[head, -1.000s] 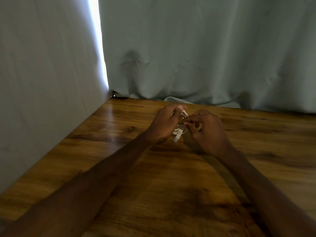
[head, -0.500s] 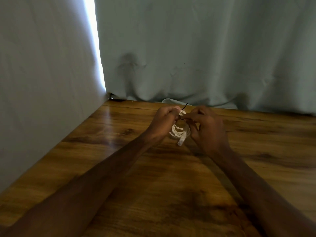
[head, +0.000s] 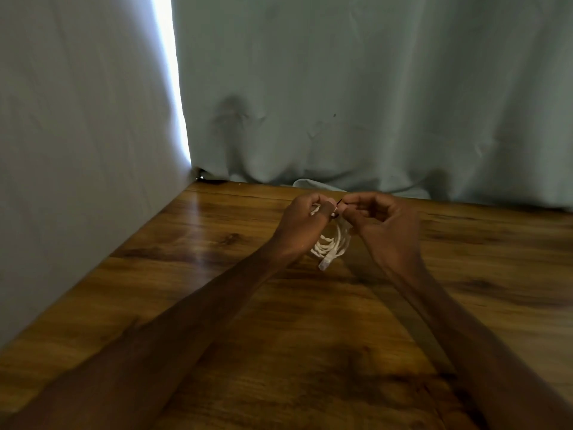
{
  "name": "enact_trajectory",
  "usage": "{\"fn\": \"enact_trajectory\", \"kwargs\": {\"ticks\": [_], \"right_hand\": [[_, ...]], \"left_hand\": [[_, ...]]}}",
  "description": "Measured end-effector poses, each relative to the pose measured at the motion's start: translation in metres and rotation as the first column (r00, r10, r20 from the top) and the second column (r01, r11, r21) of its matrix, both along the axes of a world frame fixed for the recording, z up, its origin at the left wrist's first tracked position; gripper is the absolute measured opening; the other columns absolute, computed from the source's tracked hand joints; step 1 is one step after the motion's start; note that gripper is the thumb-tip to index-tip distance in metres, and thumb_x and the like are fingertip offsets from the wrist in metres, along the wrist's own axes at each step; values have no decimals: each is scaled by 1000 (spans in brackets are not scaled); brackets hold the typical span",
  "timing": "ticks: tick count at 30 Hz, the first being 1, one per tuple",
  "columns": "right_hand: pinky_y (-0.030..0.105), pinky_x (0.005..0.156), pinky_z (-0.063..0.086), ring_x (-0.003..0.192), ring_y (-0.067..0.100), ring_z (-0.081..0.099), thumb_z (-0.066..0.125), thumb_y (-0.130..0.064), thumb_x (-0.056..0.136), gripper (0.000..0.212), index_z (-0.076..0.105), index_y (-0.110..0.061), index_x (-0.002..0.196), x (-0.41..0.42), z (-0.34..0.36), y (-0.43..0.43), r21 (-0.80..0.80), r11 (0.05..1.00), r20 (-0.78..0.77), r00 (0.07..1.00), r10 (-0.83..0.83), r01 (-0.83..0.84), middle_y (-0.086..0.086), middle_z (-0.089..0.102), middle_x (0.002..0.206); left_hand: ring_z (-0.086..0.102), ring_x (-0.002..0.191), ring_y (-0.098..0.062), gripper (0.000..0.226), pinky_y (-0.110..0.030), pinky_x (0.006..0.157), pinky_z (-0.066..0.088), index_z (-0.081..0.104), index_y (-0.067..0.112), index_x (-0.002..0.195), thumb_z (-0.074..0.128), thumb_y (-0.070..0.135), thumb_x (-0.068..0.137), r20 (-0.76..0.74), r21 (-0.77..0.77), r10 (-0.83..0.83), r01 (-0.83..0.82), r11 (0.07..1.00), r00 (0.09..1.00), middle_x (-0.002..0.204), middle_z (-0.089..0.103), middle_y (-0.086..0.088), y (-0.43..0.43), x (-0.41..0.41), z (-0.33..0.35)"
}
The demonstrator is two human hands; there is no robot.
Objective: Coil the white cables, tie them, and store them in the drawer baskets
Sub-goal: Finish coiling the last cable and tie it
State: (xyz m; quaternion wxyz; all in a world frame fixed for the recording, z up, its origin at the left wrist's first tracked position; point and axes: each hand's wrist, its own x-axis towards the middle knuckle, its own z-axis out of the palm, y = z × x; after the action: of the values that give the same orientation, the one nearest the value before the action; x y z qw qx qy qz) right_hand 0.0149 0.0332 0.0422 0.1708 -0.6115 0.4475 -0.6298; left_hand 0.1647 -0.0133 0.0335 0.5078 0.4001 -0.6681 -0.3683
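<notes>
My left hand (head: 302, 223) grips the top of one coiled white cable (head: 330, 246) hanging over the brown wooden counter (head: 279, 336); my right hand (head: 384, 225) pinches one thin dark tie (head: 340, 201) there.

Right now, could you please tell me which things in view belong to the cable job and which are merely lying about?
Part of the job: coiled white cable, gripped at its top by the left hand; thin dark tie, pinched by the right hand.
Just there: wooden table; grey curtain; fold of pale cloth at the table's far edge.
</notes>
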Motion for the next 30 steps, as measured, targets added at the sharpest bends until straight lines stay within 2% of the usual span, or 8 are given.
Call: {"fn": "enact_trajectory", "kwargs": {"ticks": [4,5,8,10,15,19,27,30], "right_hand": [[32,68,64,80,19,77,79,-4,87,37,71,-8,122,-5,3,0,77,993,37,995,90,-92,7,79,90],[32,69,64,80,19,77,78,-4,87,36,72,-9,122,-6,4,0,92,991,17,995,99,-100,7,79,90],[34,70,65,79,21,78,80,-7,86,20,79,-9,106,-9,7,2,123,986,-8,994,112,-110,4,80,91],[32,70,65,76,24,77,80,-7,84,17,79,-7,101,-9,10,5,172,971,92,984,150,-164,6,80,89],[23,72,63,76,16,75,75,0,85,15,77,0,100,-14,15,8,318,890,359,910,208,-328,14,79,92],[21,71,63,76,16,75,75,-3,83,21,76,2,104,-19,14,6,378,839,462,865,195,-391,18,79,95],[25,74,63,84,19,76,69,0,90,23,73,4,112,-22,16,5,401,789,471,843,259,-466,21,77,104],[27,75,64,88,21,76,68,3,88,28,72,4,116,-22,17,5,394,773,454,836,307,-498,21,77,105]], "left_hand": [[70,91,-13,23,-43,89,58,74,16,102,57,31,98,50,-23,-36,37,999,998,97,76,1,-2,0,-1],[69,87,-11,22,-41,87,57,74,17,101,57,30,99,65,-31,-54,56,998,996,94,75,3,-2,0,-1],[65,75,-5,16,-37,79,53,73,18,96,60,27,101,104,-47,-103,108,993,989,83,72,8,-2,4,2],[64,74,-5,20,-38,76,52,71,14,97,58,27,102,170,-93,-109,126,988,979,81,70,8,-3,9,3],[64,83,-4,25,-36,79,53,71,11,105,52,28,105,327,-168,-176,240,956,929,90,69,7,-3,20,7],[71,96,-14,29,-46,87,58,70,13,113,57,37,102,410,-174,-177,268,948,895,103,74,0,1,22,10],[69,92,-12,19,-38,82,56,70,13,110,59,25,102,435,-210,-83,191,959,897,100,73,2,2,21,10],[70,90,-12,17,-40,81,57,70,13,108,59,25,102,433,-199,-85,187,962,897,98,73,2,2,23,11]]}}
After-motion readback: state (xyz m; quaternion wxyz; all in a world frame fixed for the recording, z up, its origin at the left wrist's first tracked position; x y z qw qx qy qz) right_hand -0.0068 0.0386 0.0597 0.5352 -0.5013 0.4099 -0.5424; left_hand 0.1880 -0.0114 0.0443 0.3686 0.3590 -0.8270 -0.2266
